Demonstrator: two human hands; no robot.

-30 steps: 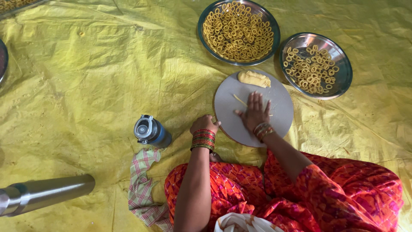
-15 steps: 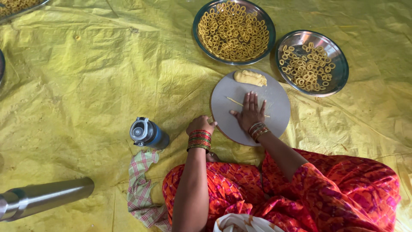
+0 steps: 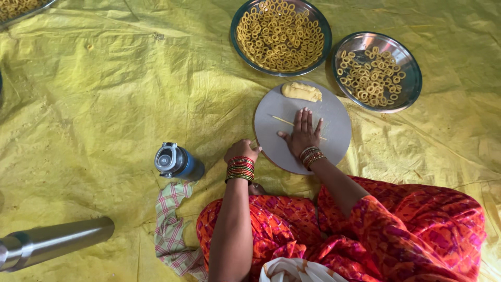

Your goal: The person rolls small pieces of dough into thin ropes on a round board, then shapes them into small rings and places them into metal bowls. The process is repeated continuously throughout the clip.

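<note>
On round board (image 3: 334, 112), right hand (image 3: 303, 133) presses flat, open.

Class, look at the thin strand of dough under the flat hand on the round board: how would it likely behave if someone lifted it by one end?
The dough strand looks very thin and long, so it would probably droop limply. Like the soft lump of dough beside it, it may stretch or snap. Lying under the right hand, it likely rolls easily on the round board.

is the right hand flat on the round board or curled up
Flat. The right hand lies palm down, fingers spread, on the grey round board, over a thin dough strand.
</note>
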